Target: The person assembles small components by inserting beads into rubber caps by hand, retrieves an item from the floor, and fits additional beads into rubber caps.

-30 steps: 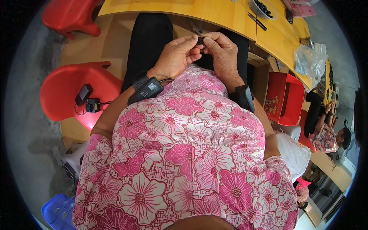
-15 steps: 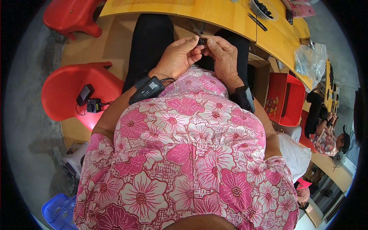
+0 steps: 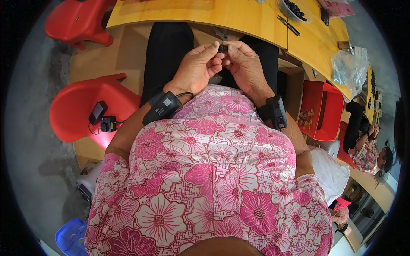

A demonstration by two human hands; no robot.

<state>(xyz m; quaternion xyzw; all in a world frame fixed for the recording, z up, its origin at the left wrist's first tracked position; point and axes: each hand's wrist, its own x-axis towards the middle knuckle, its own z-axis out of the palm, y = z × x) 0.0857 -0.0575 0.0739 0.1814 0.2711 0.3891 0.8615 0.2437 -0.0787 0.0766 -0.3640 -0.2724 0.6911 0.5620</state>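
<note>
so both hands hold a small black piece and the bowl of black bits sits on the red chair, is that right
The bowl is misplaced: the head view shows it on the yellow table. The left hand and right hand do hold a small black piece.

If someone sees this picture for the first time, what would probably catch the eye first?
Probably the pink-and-white flowered garment, which fills the lower middle. Just above it, the left hand and right hand meet at a small dark piece. Next might come the bright red chair at the left, with black devices on it.
</note>
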